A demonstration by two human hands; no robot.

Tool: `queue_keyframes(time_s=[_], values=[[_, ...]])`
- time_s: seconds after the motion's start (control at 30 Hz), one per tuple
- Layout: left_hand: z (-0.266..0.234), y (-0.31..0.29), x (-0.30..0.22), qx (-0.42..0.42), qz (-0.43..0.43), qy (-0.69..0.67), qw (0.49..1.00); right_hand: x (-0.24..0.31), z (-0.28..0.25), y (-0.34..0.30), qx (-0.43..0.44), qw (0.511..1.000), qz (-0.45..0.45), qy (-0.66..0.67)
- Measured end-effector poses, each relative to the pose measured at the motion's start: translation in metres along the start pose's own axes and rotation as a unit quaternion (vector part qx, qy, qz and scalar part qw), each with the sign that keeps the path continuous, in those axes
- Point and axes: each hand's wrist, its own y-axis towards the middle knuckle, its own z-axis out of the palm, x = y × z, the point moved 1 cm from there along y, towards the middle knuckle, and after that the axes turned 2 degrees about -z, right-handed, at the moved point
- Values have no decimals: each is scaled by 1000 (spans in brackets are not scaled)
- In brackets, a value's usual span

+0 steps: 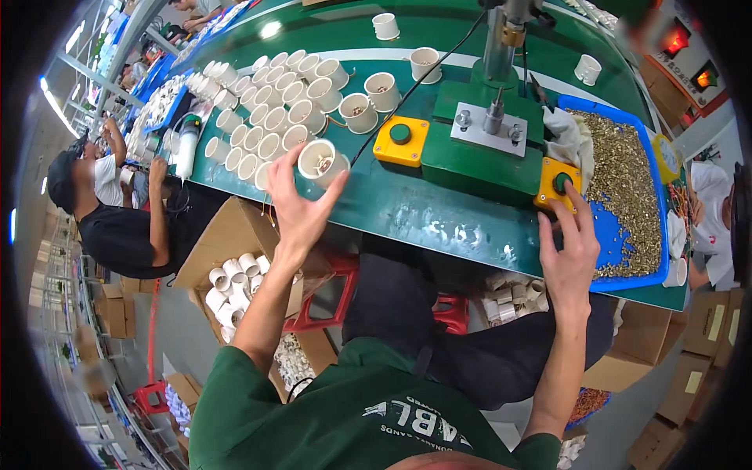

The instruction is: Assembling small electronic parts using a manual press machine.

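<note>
- A green benchtop (368, 202) spans the workshop, its near edge running just in front of the person's lap.
- The white plastic cup (320, 166) sits at the fingertips of the left hand (300, 219), ahead of the palm and slightly right; thumb and fingers curve around it from opposite sides. Whether its base touches the bench is hard to tell.
- Its axis stands roughly upright, mouth up; the left hand is much nearer to it than the right.
- The right hand (570, 254) holds nothing, fingers loosely spread, fingertips at the right yellow button box (558, 182); I cannot tell if they press.
- The green press base (478, 174) lies right of the cup, with the left yellow button box (401, 139) between them.
- Rows of white cups (276, 120) crowd the cup's far left side; a bare strip of benchtop runs rightward along the near edge.
- Beyond the right hand, the blue tray (608, 229) holds brass-coloured pieces (627, 164).
</note>
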Motion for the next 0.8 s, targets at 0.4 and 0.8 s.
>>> queue_keyframes(time_s=[0.4,0.8], values=[[-2,21,22,52,124,243,961,-4,-2,0,9,1000,11,-10],[64,92,16,121,60,111,985,-5,-3,-2,4,1000,8,9]])
